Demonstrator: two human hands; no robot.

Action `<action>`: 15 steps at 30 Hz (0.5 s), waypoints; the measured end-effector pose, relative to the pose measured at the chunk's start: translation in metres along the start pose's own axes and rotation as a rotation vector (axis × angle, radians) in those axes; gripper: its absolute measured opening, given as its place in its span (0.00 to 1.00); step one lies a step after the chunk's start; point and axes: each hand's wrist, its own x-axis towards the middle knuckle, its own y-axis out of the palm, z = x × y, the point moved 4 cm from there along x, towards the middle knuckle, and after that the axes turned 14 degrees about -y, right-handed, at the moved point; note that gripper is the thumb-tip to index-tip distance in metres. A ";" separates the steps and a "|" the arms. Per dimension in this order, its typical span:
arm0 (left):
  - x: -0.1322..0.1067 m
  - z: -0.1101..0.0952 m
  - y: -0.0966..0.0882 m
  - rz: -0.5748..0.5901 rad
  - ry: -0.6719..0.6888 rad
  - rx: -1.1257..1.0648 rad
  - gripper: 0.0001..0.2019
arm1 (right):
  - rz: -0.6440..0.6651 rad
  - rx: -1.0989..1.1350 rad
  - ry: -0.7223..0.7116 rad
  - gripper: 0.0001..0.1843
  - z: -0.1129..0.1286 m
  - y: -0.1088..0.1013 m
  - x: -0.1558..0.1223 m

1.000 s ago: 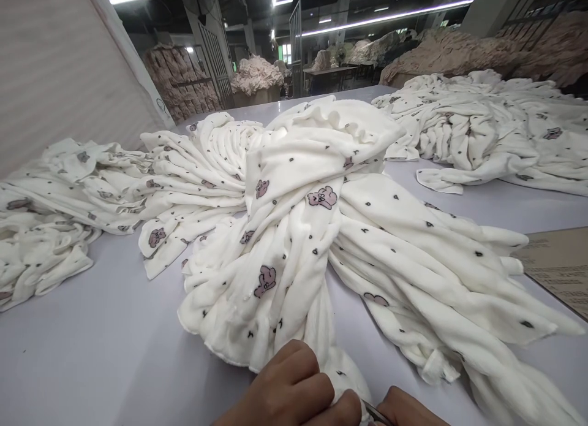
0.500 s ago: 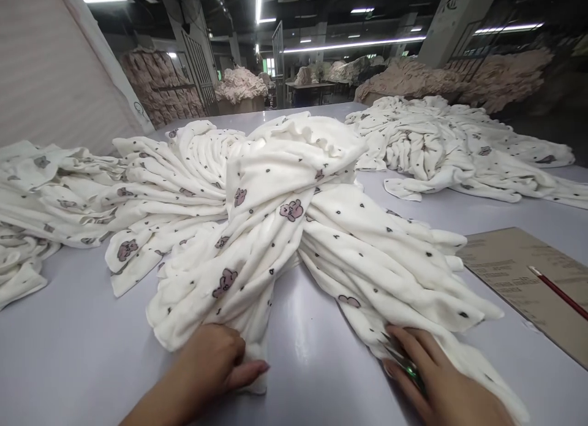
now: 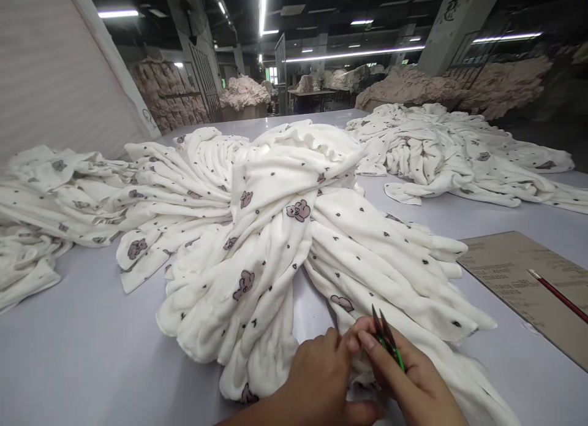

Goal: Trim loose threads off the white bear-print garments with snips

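Note:
In the middle of the table lies a gathered pile of white, soft fabric [image 3: 271,230] printed with mauve bears and small dark marks. My left hand [image 3: 321,374] is closed at the near edge of this fabric, some of which shows under the fingers. Its fingertips meet those of my right hand [image 3: 408,371]. Green-handled thread snips [image 3: 388,337] sit in my right hand, their dark blades slightly apart and pointing away from me. What the touching fingertips pinch between them is too small to make out.
More of the printed white fabric lies in a heap [image 3: 427,147] at the back right and another [image 3: 55,193] at the left. On the right, a brown printed board [image 3: 509,266] carries a dark red pencil [image 3: 558,294]. Pink fabric piles [image 3: 243,92] stand beyond the table.
My left hand has moved right, drawing the fabric edge along, and now meets my right hand. The right hand has shifted slightly left, with the snips turned up clear of the fabric.

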 end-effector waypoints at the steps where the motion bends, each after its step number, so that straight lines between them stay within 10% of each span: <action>1: 0.006 -0.003 0.004 0.005 -0.017 -0.018 0.38 | 0.007 -0.023 0.006 0.16 -0.008 -0.006 0.003; 7: -0.007 0.009 -0.020 0.072 -0.026 -0.108 0.07 | -0.046 -0.294 -0.018 0.24 -0.060 -0.048 0.018; 11: -0.061 0.058 -0.077 0.104 -0.212 -0.362 0.11 | -0.118 -0.386 0.023 0.22 -0.086 -0.065 0.019; 15: -0.103 0.082 -0.116 -0.137 -0.410 -0.433 0.15 | -0.083 -0.350 -0.010 0.19 -0.070 -0.046 0.005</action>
